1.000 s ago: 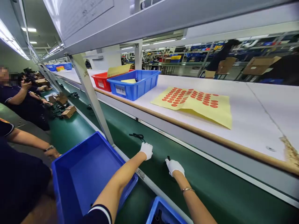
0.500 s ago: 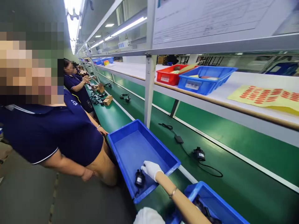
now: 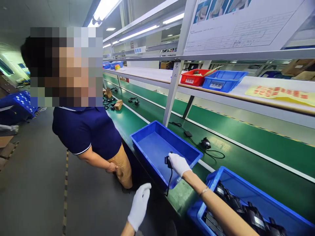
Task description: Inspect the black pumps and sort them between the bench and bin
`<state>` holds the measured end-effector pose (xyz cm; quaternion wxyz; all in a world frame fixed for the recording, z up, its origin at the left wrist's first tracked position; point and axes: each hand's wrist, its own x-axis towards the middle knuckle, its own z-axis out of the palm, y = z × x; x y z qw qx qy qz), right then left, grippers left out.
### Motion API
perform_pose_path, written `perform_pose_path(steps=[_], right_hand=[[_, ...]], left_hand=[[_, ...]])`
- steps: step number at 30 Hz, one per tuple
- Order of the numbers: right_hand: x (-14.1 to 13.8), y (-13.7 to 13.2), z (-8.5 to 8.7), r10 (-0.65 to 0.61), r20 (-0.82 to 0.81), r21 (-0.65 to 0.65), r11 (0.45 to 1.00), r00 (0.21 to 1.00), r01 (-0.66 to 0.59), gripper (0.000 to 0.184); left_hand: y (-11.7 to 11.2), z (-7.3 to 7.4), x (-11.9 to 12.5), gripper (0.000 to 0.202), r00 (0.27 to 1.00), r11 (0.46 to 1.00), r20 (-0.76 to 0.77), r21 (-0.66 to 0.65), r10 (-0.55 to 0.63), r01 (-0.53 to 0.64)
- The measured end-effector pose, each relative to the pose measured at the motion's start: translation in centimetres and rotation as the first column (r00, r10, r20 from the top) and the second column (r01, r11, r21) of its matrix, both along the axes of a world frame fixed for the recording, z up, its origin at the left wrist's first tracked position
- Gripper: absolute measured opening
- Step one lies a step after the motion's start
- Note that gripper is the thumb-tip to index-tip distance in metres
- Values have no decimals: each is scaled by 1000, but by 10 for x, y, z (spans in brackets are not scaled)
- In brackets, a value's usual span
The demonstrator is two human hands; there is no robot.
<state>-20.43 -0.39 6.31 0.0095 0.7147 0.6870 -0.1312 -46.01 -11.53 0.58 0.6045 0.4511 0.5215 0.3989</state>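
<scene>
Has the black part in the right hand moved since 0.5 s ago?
Yes. The right hand has lifted the small black part off the floor of the empty blue bin; its cord hangs over the bin's near wall.

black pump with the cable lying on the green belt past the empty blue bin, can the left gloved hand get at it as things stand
Probably not directly: the left gloved hand hangs low off the bench edge, and the empty blue plastic bin and right gloved hand lie between it and the small black pump.
</scene>
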Motion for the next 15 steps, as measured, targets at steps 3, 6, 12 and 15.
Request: perform_pose_path(steps=[3,6,12,15], right_hand=[[-16,-40,43,58,-40,102,993,998,-53,29],[-47,-89,75,169,-116,139,978,979,-152,32],[-81,-139,103,194,-334,213,969,922,-127,30],[-83,-149,99,21,-697,248,945,717,213,44]], left_hand=[[30,14,8,70,972,998,226,-23,-59,66],[40,23,23,84,872,964,455,-94,-182,250],[1,39,19,69,668,858,723,-220,-176,465],[-16,67,8,62,581,842,811,-266,-67,469]])
